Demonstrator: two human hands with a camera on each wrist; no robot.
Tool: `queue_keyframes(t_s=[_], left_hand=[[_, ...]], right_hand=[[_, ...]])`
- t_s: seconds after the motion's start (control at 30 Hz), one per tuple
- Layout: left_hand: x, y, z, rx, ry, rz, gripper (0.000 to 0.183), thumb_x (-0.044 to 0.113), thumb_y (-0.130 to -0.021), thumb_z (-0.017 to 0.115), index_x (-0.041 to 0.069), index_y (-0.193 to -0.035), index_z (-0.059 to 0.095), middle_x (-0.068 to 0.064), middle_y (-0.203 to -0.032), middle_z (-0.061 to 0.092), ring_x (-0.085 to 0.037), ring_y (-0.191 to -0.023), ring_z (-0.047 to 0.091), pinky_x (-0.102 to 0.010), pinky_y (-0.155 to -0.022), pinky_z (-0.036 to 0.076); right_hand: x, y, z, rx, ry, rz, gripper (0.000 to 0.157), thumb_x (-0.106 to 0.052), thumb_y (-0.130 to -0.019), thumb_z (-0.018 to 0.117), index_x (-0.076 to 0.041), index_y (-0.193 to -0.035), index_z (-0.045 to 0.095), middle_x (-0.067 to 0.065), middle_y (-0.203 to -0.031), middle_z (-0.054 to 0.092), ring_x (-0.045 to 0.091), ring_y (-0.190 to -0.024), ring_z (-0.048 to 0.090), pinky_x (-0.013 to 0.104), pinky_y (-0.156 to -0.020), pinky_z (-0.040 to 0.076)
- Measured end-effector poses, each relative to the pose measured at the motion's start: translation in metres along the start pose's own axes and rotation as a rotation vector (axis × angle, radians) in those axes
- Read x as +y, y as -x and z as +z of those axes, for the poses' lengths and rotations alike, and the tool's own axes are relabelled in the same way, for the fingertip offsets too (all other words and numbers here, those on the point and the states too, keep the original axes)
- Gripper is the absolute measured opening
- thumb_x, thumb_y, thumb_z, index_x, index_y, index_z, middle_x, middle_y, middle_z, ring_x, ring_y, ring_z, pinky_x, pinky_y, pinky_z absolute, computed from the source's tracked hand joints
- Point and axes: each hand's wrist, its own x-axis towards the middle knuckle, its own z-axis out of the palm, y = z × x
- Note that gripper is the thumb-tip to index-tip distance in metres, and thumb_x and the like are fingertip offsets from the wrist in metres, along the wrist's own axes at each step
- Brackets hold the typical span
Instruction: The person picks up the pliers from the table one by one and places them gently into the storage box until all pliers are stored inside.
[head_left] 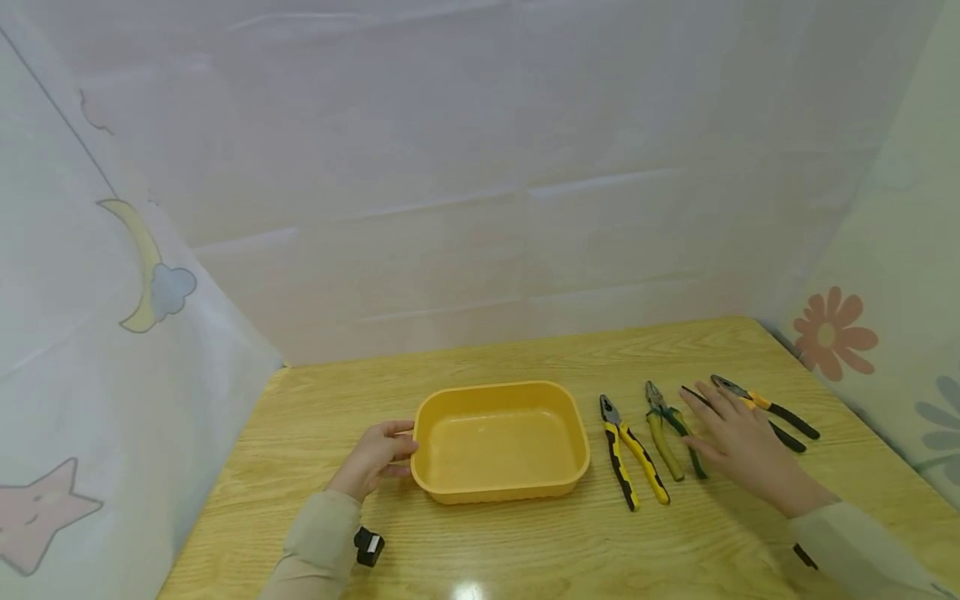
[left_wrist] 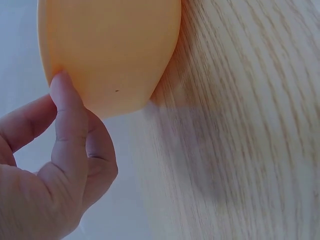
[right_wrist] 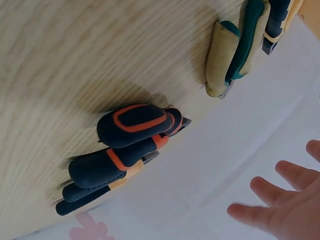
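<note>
A yellow plastic basin, rectangular with rounded corners, sits on the table with nothing in it. At its left end my left hand pinches the rim, thumb and fingers at the edge in the left wrist view. My right hand hovers over the tools on the right, fingers spread and holding nothing. Partly hidden beneath it in the head view lie black-and-orange pliers. Just left of that hand are green-handled pliers, and nearer the basin, yellow-and-black pliers. Pliers with orange-and-black handles lie farthest right.
The wooden table ends at a pale cloth backdrop behind. Cloth walls with a printed moon and flower flank it left and right. A small black device shows beside the left wrist.
</note>
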Motion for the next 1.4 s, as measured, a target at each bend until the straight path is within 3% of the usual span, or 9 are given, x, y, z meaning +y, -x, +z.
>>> queue_keyframes(t_s=[0.17, 0.33, 0.53, 0.77, 1.1, 1.27, 1.4], left_hand=[[0.000, 0.000, 0.000, -0.001, -0.010, 0.004, 0.044, -0.002, -0.094, 0.057, -0.009, -0.136, 0.046, -0.025, -0.117, 0.058, -0.028, -0.092, 0.064, -0.030, -0.062, 0.056], [-0.001, -0.002, 0.000, 0.004, -0.018, -0.005, 0.042, -0.003, -0.094, 0.056, -0.008, -0.135, 0.047, -0.024, -0.116, 0.060, -0.028, -0.091, 0.064, -0.030, -0.061, 0.056], [-0.002, -0.003, 0.000, 0.009, -0.025, -0.010, 0.042, -0.003, -0.094, 0.056, -0.008, -0.135, 0.048, -0.024, -0.115, 0.061, -0.026, -0.087, 0.065, -0.030, -0.060, 0.056], [0.001, -0.003, 0.000, 0.010, -0.033, -0.013, 0.044, -0.003, -0.093, 0.056, -0.009, -0.135, 0.047, -0.024, -0.113, 0.061, -0.023, -0.083, 0.065, -0.028, -0.057, 0.055], [0.003, -0.004, 0.002, -0.008, -0.047, -0.013, 0.046, -0.002, -0.092, 0.056, -0.008, -0.136, 0.046, -0.020, -0.101, 0.063, -0.019, -0.074, 0.062, -0.027, -0.055, 0.055], [0.002, -0.007, 0.001, -0.014, -0.040, -0.025, 0.045, -0.003, -0.091, 0.056, -0.008, -0.135, 0.048, -0.015, -0.092, 0.063, -0.017, -0.070, 0.061, -0.026, -0.053, 0.054], [0.002, -0.009, 0.000, -0.021, -0.029, -0.034, 0.044, -0.004, -0.091, 0.056, -0.007, -0.134, 0.048, -0.014, -0.091, 0.063, -0.016, -0.070, 0.061, -0.025, -0.052, 0.054]], right_hand=[[0.005, 0.001, -0.005, 0.008, -0.123, 0.012, 0.077, -0.013, -0.085, 0.075, -0.002, -0.149, 0.034, 0.039, -0.137, 0.037, 0.057, -0.116, 0.041, 0.069, -0.086, 0.037], [0.009, 0.001, -0.008, -0.018, -0.137, 0.065, 0.070, -0.014, -0.086, 0.074, 0.005, -0.144, 0.039, 0.039, -0.137, 0.037, 0.057, -0.112, 0.045, 0.067, -0.082, 0.041], [0.017, 0.005, -0.009, -0.013, -0.171, 0.093, 0.068, -0.014, -0.088, 0.072, 0.008, -0.143, 0.039, 0.037, -0.137, 0.038, 0.059, -0.114, 0.041, 0.069, -0.084, 0.038], [0.030, 0.011, -0.004, 0.062, -0.081, 0.045, 0.065, -0.013, -0.084, 0.076, 0.009, -0.137, 0.045, 0.035, -0.128, 0.047, 0.055, -0.107, 0.047, 0.067, -0.083, 0.039], [0.050, 0.024, -0.002, -0.019, -0.108, 0.112, 0.064, -0.020, -0.093, 0.066, 0.009, -0.143, 0.037, 0.038, -0.131, 0.041, 0.058, -0.113, 0.039, 0.069, -0.090, 0.031], [0.057, 0.029, -0.002, -0.020, -0.143, 0.119, 0.062, -0.019, -0.096, 0.063, 0.007, -0.146, 0.035, 0.040, -0.131, 0.040, 0.060, -0.112, 0.037, 0.071, -0.093, 0.026], [0.062, 0.031, -0.001, -0.008, -0.129, 0.124, 0.059, -0.020, -0.095, 0.064, 0.007, -0.141, 0.040, 0.040, -0.129, 0.042, 0.059, -0.110, 0.039, 0.070, -0.089, 0.029]])
